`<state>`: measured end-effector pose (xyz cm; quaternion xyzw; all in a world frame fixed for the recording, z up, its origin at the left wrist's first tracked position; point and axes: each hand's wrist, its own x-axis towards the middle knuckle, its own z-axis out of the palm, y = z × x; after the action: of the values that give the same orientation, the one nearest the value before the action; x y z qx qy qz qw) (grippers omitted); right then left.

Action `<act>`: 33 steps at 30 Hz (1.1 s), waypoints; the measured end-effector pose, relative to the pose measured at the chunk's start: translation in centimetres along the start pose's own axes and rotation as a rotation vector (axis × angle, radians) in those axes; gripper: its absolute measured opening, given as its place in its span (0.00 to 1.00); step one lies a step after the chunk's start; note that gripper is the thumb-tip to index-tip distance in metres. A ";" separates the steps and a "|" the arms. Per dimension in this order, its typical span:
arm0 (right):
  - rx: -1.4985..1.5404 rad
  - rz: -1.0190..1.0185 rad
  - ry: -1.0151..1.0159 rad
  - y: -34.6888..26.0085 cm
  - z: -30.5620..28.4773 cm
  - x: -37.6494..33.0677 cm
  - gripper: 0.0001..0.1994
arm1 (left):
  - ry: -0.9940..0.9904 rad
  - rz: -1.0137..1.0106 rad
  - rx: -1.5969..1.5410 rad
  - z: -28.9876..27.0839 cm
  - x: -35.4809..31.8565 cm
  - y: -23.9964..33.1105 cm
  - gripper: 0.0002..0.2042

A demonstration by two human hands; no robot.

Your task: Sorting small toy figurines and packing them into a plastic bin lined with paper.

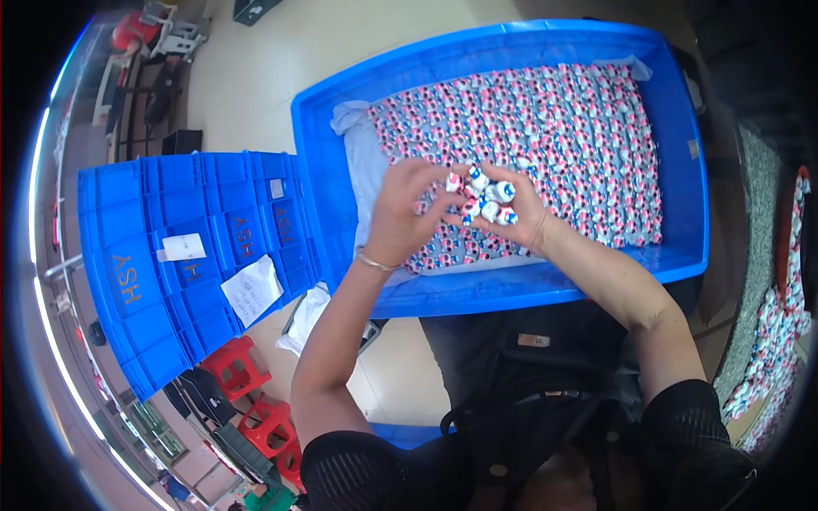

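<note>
Blue plastic forms the big shallow crate (341, 170) that lies beneath both hands, its floor covered by a dense single layer of tiny painted figurines (579, 136) in white, pink and blue, resting on a pale cloth liner (362, 183). Above the near middle of that layer, the right hand (520, 209) is cupped palm-up and curled around a small cluster of figurines (484, 198), several heaped together against its fingers. The left hand (405, 213), a thin bracelet (375, 261) at its wrist, meets it from the side, fingertips pinched at one piece on the edge of the heap. Each figurine looks hard, glossy and rounded, probably moulded plastic or resin: light, stiff, likely slippery, and easy to spill from a loose palm, so a fingertip pinch across the body seems the surest hold. Beyond the left hand, outward, stands a stack of empty blue crates (170, 264) with paper slips (251, 289) on them, and red stools (239, 366) sit lower down. Past the right forearm, more such figurines (780, 332) lie on a grey surface.
</note>
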<state>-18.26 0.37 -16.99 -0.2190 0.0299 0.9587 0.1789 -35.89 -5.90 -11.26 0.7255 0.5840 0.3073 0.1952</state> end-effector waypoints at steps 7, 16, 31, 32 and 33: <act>-0.118 0.073 0.268 0.4 -0.1 -0.4 0.13 | -0.245 -0.051 0.070 1.7 0.0 -1.1 0.14; 0.104 0.107 -0.025 -0.4 -0.7 1.8 0.18 | 0.199 -0.307 0.237 -2.0 2.6 -15.8 0.12; 0.136 0.092 0.016 -1.0 -1.7 2.9 0.18 | 0.261 -0.382 0.393 1.5 3.5 -20.5 0.13; 0.119 0.082 0.018 -0.9 -1.9 2.8 0.18 | 0.271 -0.363 0.425 1.4 3.4 -20.6 0.13; 0.138 0.089 0.041 -0.9 -2.1 2.8 0.18 | 0.280 -0.344 0.457 1.4 3.3 -20.6 0.12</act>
<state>-19.47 1.84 -20.11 -0.2241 0.1093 0.9567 0.1500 -49.54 2.35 -24.81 0.5917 0.7734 0.2273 -0.0061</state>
